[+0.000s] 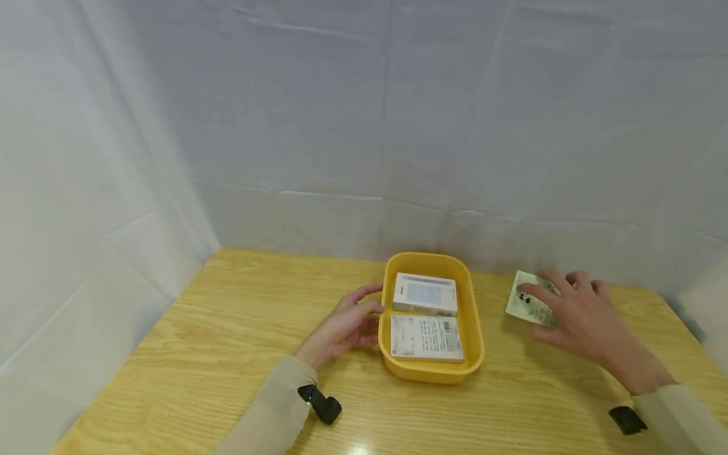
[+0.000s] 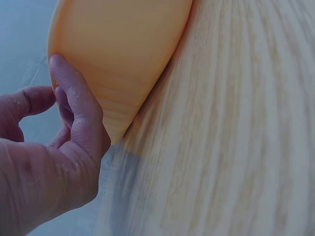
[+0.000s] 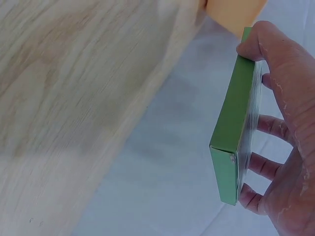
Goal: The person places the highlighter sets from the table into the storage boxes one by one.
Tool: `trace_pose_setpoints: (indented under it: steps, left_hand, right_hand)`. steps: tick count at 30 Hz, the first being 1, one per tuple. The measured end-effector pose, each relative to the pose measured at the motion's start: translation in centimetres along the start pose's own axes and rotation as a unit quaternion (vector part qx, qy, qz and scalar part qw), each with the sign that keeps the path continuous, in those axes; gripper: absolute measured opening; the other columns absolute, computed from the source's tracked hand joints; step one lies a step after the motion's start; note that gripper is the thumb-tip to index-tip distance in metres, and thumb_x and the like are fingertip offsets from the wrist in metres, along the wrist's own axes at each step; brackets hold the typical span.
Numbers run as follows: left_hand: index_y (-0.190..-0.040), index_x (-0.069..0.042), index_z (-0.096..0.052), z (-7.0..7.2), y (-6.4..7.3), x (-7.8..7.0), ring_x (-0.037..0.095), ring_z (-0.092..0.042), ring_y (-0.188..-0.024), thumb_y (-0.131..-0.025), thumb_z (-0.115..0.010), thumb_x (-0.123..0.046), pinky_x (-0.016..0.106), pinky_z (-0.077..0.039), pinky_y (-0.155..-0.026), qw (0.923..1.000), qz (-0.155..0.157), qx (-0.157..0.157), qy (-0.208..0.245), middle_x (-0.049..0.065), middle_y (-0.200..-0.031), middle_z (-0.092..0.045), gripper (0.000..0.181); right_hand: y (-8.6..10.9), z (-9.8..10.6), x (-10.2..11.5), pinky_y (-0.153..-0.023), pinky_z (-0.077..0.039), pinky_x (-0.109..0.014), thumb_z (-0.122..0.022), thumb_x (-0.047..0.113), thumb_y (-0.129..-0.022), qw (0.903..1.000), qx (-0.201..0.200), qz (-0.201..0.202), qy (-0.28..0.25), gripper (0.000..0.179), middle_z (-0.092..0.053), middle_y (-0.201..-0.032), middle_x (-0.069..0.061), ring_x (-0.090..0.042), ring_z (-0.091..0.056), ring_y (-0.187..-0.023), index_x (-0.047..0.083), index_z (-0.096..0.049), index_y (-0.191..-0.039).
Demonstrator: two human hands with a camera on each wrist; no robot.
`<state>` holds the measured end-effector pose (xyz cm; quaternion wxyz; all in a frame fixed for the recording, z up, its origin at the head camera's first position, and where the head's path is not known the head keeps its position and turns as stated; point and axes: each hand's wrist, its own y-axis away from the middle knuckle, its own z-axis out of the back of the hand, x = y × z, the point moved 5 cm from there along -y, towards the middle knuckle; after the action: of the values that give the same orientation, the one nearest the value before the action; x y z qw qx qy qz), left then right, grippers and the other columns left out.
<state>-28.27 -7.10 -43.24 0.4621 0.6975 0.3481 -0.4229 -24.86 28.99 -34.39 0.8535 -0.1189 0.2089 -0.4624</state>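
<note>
On the table stands a yellow plastic bin (image 1: 476, 328) with rounded corners. Two thin boxes lie in it: a white box (image 1: 425, 293) toward the back, and a white-and-grey box (image 1: 426, 338) with printed lines and a barcode at the front. My left hand (image 1: 344, 325) holds the bin's left rim, thumb and finger at its edge in the left wrist view. To the right of the bin, my right hand (image 1: 586, 316) grips a flat green box (image 3: 234, 115) by its edges. A small black-and-white picture shows on that box's pale green face.
The wooden table (image 1: 256, 303) has its back edge against a hanging white sheet (image 1: 318, 126). More sheeting hangs along the left side. Black straps (image 1: 320, 403) sit on both sleeves near the wrists.
</note>
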Motion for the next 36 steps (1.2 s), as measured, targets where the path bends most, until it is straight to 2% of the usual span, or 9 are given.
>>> trace_pose_setpoints:
  steps: [4,7,13,18,20,23,26,30,36]
  left_hand:
    - [-0.152,-0.023,-0.045,0.0,0.0,0.0,0.015,-0.063,-0.082,-0.096,-0.058,-0.014,0.025,-0.054,-0.061,1.0,0.003,-0.002,0.0,0.017,-0.133,-0.062,0.058]
    - [-0.152,-0.023,-0.044,0.0,0.0,0.0,0.015,-0.064,-0.083,-0.096,-0.058,-0.015,0.025,-0.054,-0.061,1.0,0.003,-0.001,0.0,0.018,-0.134,-0.061,0.059]
    - [-0.152,-0.023,-0.044,0.0,0.1,-0.1,0.015,-0.064,-0.083,-0.096,-0.058,-0.015,0.025,-0.054,-0.061,1.0,0.001,-0.002,-0.001,0.018,-0.135,-0.061,0.058]
    - [-0.152,-0.023,-0.044,0.0,0.2,-0.1,0.015,-0.064,-0.083,-0.096,-0.058,-0.015,0.025,-0.054,-0.06,1.0,0.0,0.0,-0.002,0.019,-0.136,-0.061,0.059]
    - [-0.153,-0.023,-0.044,-0.1,0.2,-0.1,0.015,-0.064,-0.082,-0.096,-0.058,-0.015,0.025,-0.054,-0.06,1.0,-0.001,0.0,-0.001,0.019,-0.136,-0.061,0.059]
    - [-0.153,-0.023,-0.044,-0.1,0.3,-0.1,0.015,-0.063,-0.082,-0.097,-0.058,-0.014,0.025,-0.054,-0.06,1.0,0.0,0.0,-0.001,0.018,-0.134,-0.061,0.059]
    - [-0.153,-0.022,-0.043,-0.1,0.3,-0.1,0.015,-0.063,-0.083,-0.097,-0.058,-0.014,0.025,-0.054,-0.061,1.0,0.001,0.0,0.0,0.017,-0.133,-0.062,0.059]
    - [-0.153,-0.021,-0.043,-0.1,0.4,-0.1,0.015,-0.063,-0.082,-0.097,-0.058,-0.014,0.026,-0.055,-0.061,1.0,0.001,0.001,0.001,0.017,-0.133,-0.062,0.059]
    - [-0.152,-0.023,-0.045,-0.1,0.5,-0.2,0.015,-0.063,-0.082,-0.097,-0.058,-0.015,0.025,-0.055,-0.061,1.0,0.004,-0.002,-0.001,0.018,-0.135,-0.061,0.058]
  right_hand:
    - [-0.3,0.2,0.4,-0.063,-0.041,-0.055,-0.024,0.08,-0.094,0.9999,-0.01,0.001,-0.004,0.075,-0.057,-0.135,-0.013,-0.043,-0.055,-0.098,0.029,-0.062,-0.132]
    - [-0.5,0.3,0.7,-0.064,-0.042,-0.057,-0.013,0.079,-0.093,0.9998,-0.018,0.001,-0.002,0.08,-0.057,-0.135,-0.014,-0.044,-0.055,-0.098,0.029,-0.062,-0.132]
    - [-1.1,0.7,1.2,-0.065,-0.043,-0.06,-0.042,0.066,-0.093,0.9993,-0.035,0.006,-0.012,0.057,-0.057,-0.135,-0.013,-0.045,-0.055,-0.098,0.029,-0.061,-0.133]
    - [-1.8,1.0,1.7,-0.065,-0.042,-0.06,-0.039,0.068,-0.095,0.9984,-0.051,0.014,-0.019,0.059,-0.058,-0.135,-0.014,-0.046,-0.054,-0.097,0.029,-0.061,-0.132]
    - [-2.1,1.1,1.9,-0.064,-0.041,-0.059,-0.026,0.073,-0.097,0.9982,-0.053,0.017,-0.022,0.067,-0.058,-0.135,-0.014,-0.046,-0.054,-0.097,0.029,-0.061,-0.133]
    - [-2.5,1.2,2.2,-0.065,-0.041,-0.059,-0.022,0.073,-0.097,0.9979,-0.054,0.02,-0.029,0.069,-0.058,-0.135,-0.014,-0.045,-0.054,-0.098,0.029,-0.061,-0.133]
    - [-2.9,1.3,2.5,-0.067,-0.042,-0.06,-0.038,0.069,-0.096,0.9976,-0.057,0.025,-0.031,0.059,-0.057,-0.135,-0.015,-0.045,-0.054,-0.098,0.029,-0.06,-0.134]
    - [-3.7,1.7,2.9,-0.068,-0.044,-0.061,-0.066,0.047,-0.082,0.9973,-0.057,0.034,-0.032,0.056,-0.057,-0.136,-0.015,-0.046,-0.055,-0.099,0.029,-0.06,-0.135]
    - [-4.6,1.9,3.7,-0.072,-0.044,-0.062,-0.047,0.064,-0.095,0.9977,-0.04,0.032,-0.046,0.055,-0.055,-0.138,-0.014,-0.046,-0.055,-0.103,0.028,-0.06,-0.136]
